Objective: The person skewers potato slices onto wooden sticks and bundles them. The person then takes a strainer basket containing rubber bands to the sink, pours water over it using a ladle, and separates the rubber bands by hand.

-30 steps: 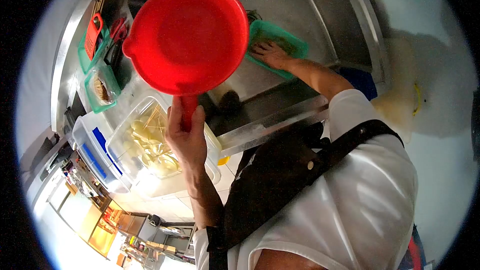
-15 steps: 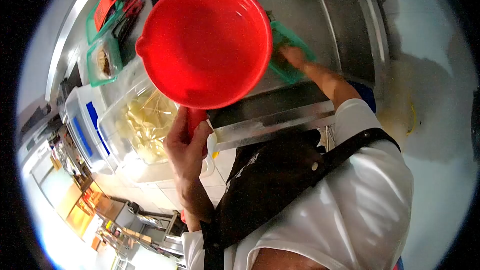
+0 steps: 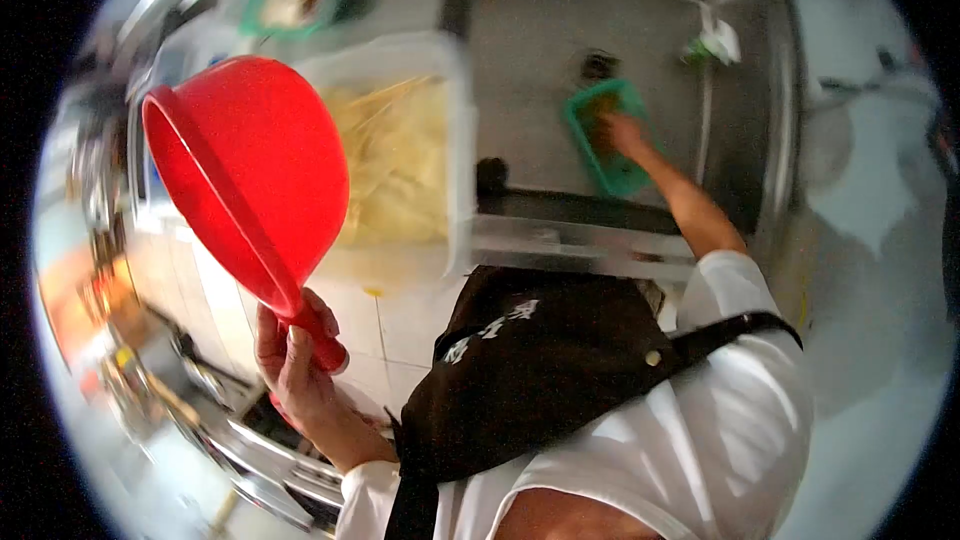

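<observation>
My left hand [image 3: 298, 355] is wrapped round the handle of a red ladle-like scoop [image 3: 270, 160], which is tilted on its side with its mouth facing left. Behind the scoop is a clear tub [image 3: 458, 150] with pale yellow pieces and thin sticks in it. At the right, my right hand [image 3: 622, 135] reaches into a green basket [image 3: 625, 178] inside the metal sink [image 3: 530, 70]. Its fingertips are blurred against the brownish contents, so what they hold, if anything, is hidden.
A green-rimmed container [image 3: 262, 2] stands at the upper left. A spray bottle [image 3: 715, 43] lies at the sink's upper right. A dark round object [image 3: 598, 64] is just beyond the basket. The sink's metal front edge [image 3: 560, 240] runs before my apron.
The scoop has moved left and down with my left hand and turned from facing up onto its side. The view has shifted, showing more of the sink and tub. My right hand remains in the basket.
</observation>
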`<move>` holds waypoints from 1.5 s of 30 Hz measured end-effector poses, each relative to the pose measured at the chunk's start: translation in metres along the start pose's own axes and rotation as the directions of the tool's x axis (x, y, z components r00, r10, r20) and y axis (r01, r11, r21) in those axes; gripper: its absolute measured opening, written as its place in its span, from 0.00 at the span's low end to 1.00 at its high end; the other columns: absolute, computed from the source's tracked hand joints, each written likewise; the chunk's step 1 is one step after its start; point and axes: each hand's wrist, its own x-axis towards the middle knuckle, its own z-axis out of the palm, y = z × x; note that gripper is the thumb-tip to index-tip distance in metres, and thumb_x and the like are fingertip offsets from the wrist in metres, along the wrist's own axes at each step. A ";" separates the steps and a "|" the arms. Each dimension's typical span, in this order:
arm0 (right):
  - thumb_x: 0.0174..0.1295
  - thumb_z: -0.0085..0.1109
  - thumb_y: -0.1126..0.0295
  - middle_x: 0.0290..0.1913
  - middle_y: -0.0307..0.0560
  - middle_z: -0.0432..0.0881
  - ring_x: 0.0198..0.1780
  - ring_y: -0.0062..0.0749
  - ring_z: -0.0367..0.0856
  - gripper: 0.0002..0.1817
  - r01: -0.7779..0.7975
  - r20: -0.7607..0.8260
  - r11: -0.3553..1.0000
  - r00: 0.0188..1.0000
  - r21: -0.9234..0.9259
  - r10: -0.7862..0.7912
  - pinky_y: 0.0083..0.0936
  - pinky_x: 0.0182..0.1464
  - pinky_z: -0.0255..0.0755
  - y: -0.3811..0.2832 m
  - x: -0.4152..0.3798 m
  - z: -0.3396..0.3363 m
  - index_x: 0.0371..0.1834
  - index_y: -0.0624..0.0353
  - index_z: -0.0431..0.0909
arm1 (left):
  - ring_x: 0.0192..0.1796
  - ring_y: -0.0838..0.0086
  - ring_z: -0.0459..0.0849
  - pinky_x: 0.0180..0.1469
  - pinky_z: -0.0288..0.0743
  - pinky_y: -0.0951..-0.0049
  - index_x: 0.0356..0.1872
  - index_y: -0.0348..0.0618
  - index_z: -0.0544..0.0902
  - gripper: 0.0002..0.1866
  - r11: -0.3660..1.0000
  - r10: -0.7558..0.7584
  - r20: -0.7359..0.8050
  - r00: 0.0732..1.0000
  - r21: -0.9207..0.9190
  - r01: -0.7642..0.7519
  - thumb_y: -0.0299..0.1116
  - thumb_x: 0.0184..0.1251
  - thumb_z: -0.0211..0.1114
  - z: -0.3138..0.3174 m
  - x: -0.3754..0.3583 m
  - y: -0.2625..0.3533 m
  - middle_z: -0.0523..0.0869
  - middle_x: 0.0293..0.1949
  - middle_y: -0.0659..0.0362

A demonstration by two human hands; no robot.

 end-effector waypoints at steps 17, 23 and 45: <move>0.58 0.56 0.67 0.52 0.49 0.79 0.50 0.45 0.77 0.23 -0.098 -0.189 0.975 0.980 -0.199 0.060 0.36 0.54 0.70 0.030 0.017 0.008 0.57 0.62 0.71 | 0.30 0.70 0.81 0.34 0.78 0.73 0.50 0.36 0.74 0.16 0.767 -0.632 -0.566 0.529 -0.558 0.317 0.25 0.60 0.61 -0.305 -0.157 -0.341 0.81 0.33 0.55; 0.60 0.54 0.63 0.52 0.49 0.78 0.50 0.42 0.77 0.22 -0.400 -0.240 0.914 0.896 -0.069 0.374 0.34 0.53 0.70 -0.018 -0.021 -0.001 0.56 0.61 0.71 | 0.27 0.67 0.81 0.25 0.80 0.64 0.48 0.41 0.73 0.15 0.503 -0.829 -0.345 0.441 -0.804 0.317 0.23 0.60 0.60 -0.317 -0.092 -0.501 0.80 0.30 0.53; 0.64 0.48 0.57 0.48 0.50 0.78 0.46 0.37 0.77 0.19 -0.728 -0.521 0.683 0.561 0.059 0.643 0.32 0.48 0.70 -0.092 -0.101 -0.069 0.50 0.58 0.75 | 0.50 0.49 0.79 0.51 0.73 0.55 0.49 0.43 0.76 0.16 0.417 -0.585 -0.551 0.595 0.425 0.803 0.39 0.64 0.52 -0.367 0.041 -0.769 0.81 0.46 0.42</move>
